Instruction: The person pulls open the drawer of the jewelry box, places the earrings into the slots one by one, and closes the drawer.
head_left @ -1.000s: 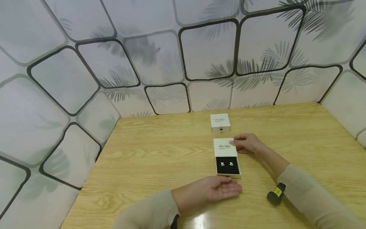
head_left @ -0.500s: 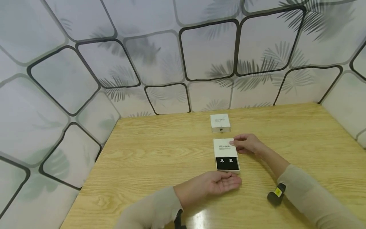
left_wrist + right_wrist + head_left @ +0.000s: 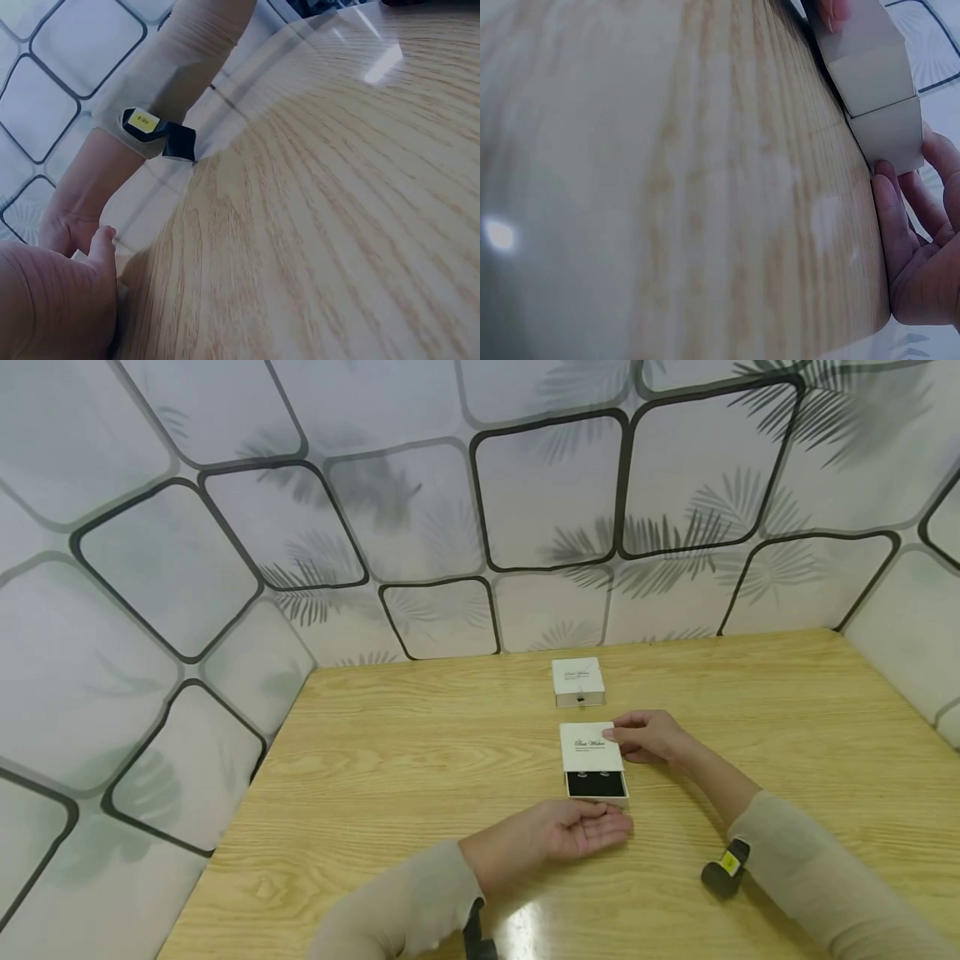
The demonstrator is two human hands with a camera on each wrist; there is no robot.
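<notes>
A white slide-out jewelry box lies on the table, its printed sleeve (image 3: 591, 747) partly covering a black-lined drawer (image 3: 596, 785). Just the lower parts of two small silver earrings (image 3: 604, 774) peek out below the sleeve's edge. My right hand (image 3: 649, 736) holds the sleeve at its right side, thumb on top. Palm up with fingers extended, my left hand (image 3: 588, 831) touches the drawer's front. The right wrist view shows the sleeve (image 3: 866, 75) and drawer (image 3: 889, 135) from the side, with my left hand (image 3: 930, 262) at the drawer's end.
A second white box (image 3: 578, 682), closed, sits farther back on the wooden table (image 3: 420, 735). Patterned wall panels (image 3: 551, 493) enclose the table's back and sides. A black wrist device (image 3: 723, 872) is on my right sleeve.
My left hand has moved forward along with the drawer, which has slid farther into the sleeve. The earrings have become mostly covered. My right hand and the back box stayed put.
</notes>
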